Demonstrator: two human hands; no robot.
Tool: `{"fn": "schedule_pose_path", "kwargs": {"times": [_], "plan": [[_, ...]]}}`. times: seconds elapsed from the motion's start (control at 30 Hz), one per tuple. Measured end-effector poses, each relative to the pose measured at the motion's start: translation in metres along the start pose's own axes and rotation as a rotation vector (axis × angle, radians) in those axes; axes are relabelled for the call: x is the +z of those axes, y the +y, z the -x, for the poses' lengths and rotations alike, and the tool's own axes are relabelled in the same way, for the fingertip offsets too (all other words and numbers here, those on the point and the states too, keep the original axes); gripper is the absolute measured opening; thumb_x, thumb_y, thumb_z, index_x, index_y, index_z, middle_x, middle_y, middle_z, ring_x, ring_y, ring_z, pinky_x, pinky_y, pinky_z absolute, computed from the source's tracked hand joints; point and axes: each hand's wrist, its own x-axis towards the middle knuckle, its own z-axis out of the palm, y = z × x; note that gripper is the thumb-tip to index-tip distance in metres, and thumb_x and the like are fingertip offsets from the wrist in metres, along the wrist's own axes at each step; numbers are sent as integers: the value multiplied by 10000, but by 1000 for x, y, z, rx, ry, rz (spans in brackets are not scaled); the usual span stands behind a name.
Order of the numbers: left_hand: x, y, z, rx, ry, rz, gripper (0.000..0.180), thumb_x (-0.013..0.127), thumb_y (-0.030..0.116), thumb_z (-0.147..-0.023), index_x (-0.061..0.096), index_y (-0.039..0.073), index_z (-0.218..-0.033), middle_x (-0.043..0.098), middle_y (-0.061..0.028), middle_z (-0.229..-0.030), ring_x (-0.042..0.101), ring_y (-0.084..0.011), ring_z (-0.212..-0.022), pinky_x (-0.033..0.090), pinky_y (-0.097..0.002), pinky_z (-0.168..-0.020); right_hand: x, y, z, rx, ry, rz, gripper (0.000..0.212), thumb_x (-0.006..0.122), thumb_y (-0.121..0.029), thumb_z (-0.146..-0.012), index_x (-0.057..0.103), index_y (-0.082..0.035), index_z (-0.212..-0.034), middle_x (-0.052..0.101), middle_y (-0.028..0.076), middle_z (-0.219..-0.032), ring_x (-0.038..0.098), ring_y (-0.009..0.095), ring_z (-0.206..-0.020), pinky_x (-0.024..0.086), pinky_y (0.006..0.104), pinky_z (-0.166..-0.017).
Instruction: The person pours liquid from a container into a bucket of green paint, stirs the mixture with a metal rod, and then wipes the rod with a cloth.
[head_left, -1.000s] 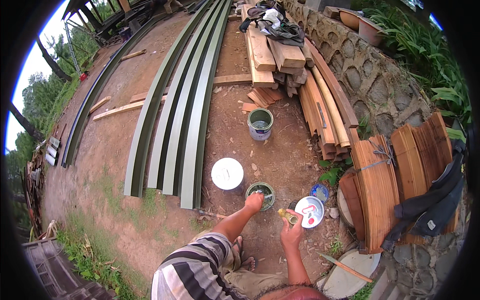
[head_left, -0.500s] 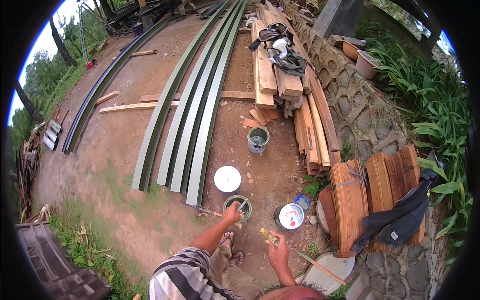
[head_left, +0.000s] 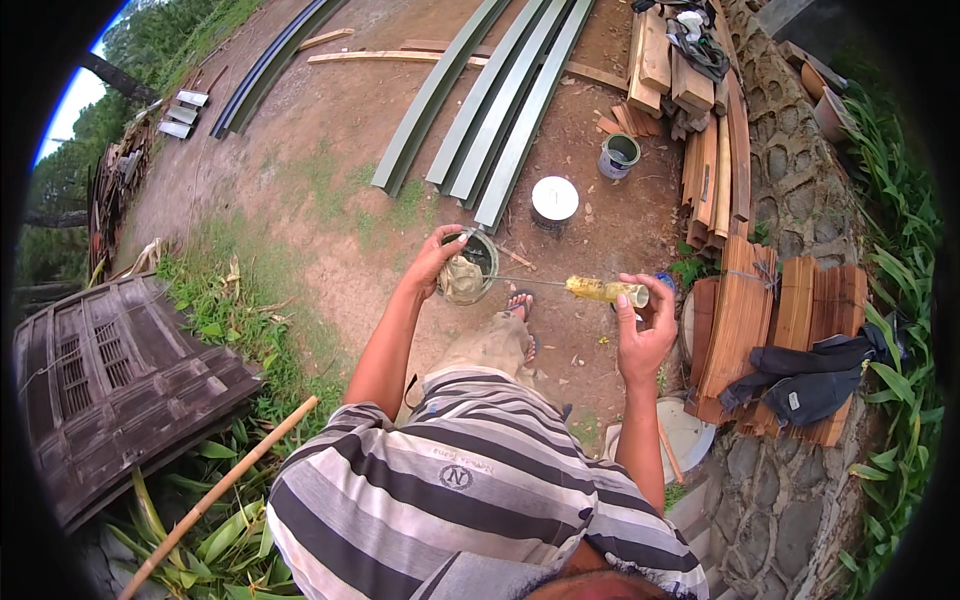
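Observation:
My left hand (head_left: 436,262) grips the rim of an open paint can (head_left: 484,250) with dark liquid inside. A beige, crumpled-looking piece (head_left: 462,281) covers the can's near side, by my fingers; whether it is cloth or dried paint I cannot tell. In my right hand (head_left: 648,325), a yellow-stained hollow tube (head_left: 600,289) lies almost level between thumb and fingers, its pale open end to the right. A thin rod (head_left: 533,282) runs from the can's side to the tube's left end. Beyond the hands stand a white-lidded bucket (head_left: 555,199) and another open can (head_left: 619,156).
Long green metal beams (head_left: 467,125) lie ahead, with stacked timber (head_left: 700,165) to their right. Bundled wooden boards (head_left: 745,330) with a dark jacket (head_left: 810,375) lean by the stone wall (head_left: 790,490). On the left are a weathered wooden panel (head_left: 125,375) and a pole (head_left: 225,485).
My view has tipped down toward my body. The can has shifted left from its spot near the beam ends, with my left hand now at its rim. My right hand has raised the tube and turned it level.

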Motion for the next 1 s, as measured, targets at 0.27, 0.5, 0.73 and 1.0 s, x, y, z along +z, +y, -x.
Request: {"fn": "schedule_pose_path", "kwargs": {"times": [0.27, 0.5, 0.73, 1.0], "plan": [[-91, 46, 137, 221, 194, 131, 746, 777, 65, -884, 448, 65, -1554, 619, -152, -1328, 684, -218, -1041, 584, -345, -900, 88, -67, 14, -157, -403, -337, 796, 859, -223, -921, 429, -43, -1565, 734, 165, -1260, 726, 237, -1145, 567, 374, -985], [-160, 50, 190, 363, 357, 394, 717, 601, -54, -891, 437, 82, -1576, 668, -160, -1176, 715, -226, -916, 625, -371, -798, 228, -14, 62, 127, -958, 65, 602, 744, -388, -992, 583, -38, -1454, 761, 146, -1226, 756, 262, -1043, 583, 401, -927], [-242, 28, 196, 460, 427, 663, 727, 515, -54, -887, 415, 102, -1590, 657, -151, -1021, 698, -252, -880, 635, -405, -794, 395, -66, 125, 0, -1029, 65, 590, 750, -398, -958, 595, -54, -1412, 781, 177, -1123, 761, 336, -1003, 583, 462, -869], [-402, 4, 206, 513, 170, 905, 517, 475, 192, -1031, 467, 77, -1535, 672, -110, -1089, 689, -252, -928, 624, -410, -866, 573, -194, 134, -346, -1027, 108, 237, 686, -267, -961, 672, -35, -1007, 699, 197, -914, 690, 432, -854, 519, 538, -737]]}}
